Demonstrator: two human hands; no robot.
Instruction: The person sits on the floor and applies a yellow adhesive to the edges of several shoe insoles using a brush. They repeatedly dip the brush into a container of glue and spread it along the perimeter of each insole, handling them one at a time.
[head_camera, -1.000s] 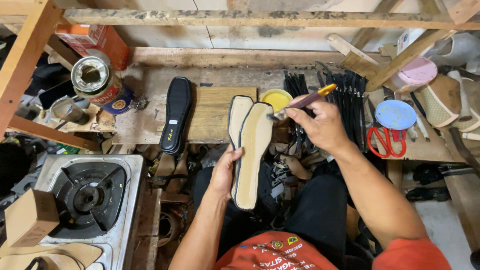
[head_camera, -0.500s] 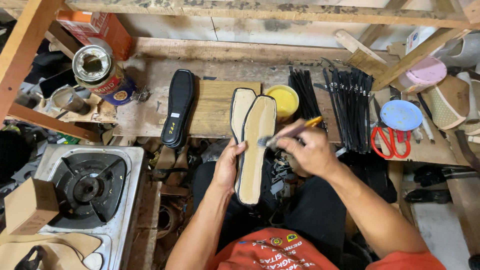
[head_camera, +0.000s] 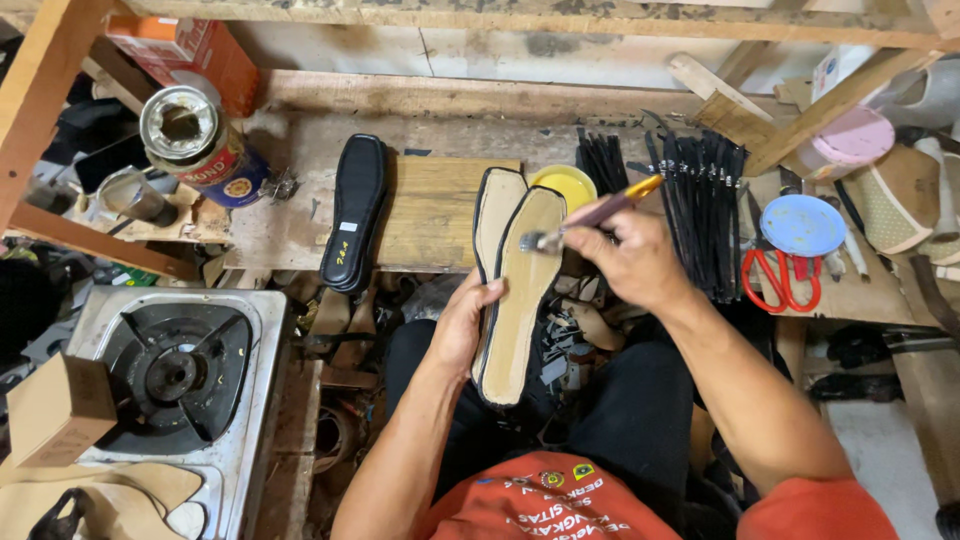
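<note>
Left hand (head_camera: 462, 325): centre of the frame, fingers wrapped around the left edge of a tan insole (head_camera: 518, 295), holding it lengthwise over the lap — toe end toward the wooden surface (head_camera: 300, 225), heel end toward the body.

Right hand (head_camera: 628, 258): right of centre, closed around a small brush (head_camera: 590, 216) with a yellow-tipped handle; the bristle end rests on the upper part of the tan insole.

Second tan insole (head_camera: 495, 215): just behind and left of the held one, partly covered by it, its toe lying on a pale wooden board (head_camera: 432, 210).

Black sole (head_camera: 353, 215): left of the board, lying lengthwise on the surface.

Yellow dish (head_camera: 565, 183): at the top of the insoles, round (contents cannot be told).

Black strips (head_camera: 705, 210): a bundle right of the brush, upper right of centre.

Red-handled scissors (head_camera: 780, 278) and a blue round lid (head_camera: 803, 225): right side of the frame, lid just above the scissors.

Metal can (head_camera: 195, 145): upper left, open-topped, tilted.

Gas stove (head_camera: 175, 375): lower left — a single burner, with a cardboard box (head_camera: 60, 410) at its left edge.
</note>
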